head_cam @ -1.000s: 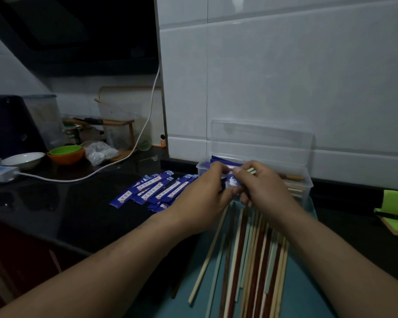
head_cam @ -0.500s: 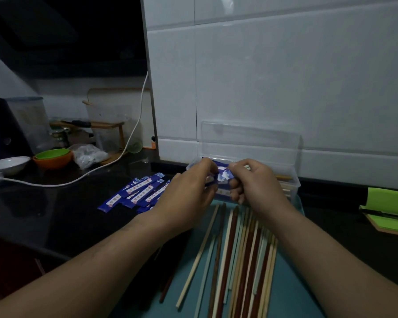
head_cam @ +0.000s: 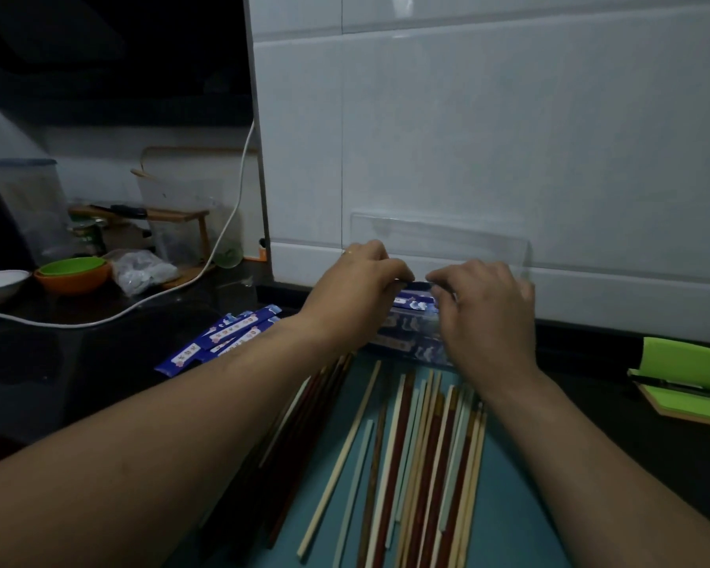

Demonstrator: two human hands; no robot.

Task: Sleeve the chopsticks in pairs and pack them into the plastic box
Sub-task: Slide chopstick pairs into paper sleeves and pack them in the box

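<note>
**Box mostly hidden behind the hands**

The left hand and right hand cover most of the plastic box. Their curled fingertips are hidden, so any grip on the blue sleeve between them is unclear. Below the wrists, the loose chopsticks run off the bottom edge.

Forearms converge from the lower corners toward centre. Left hand and right hand, fingers curled, pinch a blue sleeve.

Both forearms are bare to the frame's lower corners. The left hand wears a thin yellowish band (seemingly a ring).
</note>
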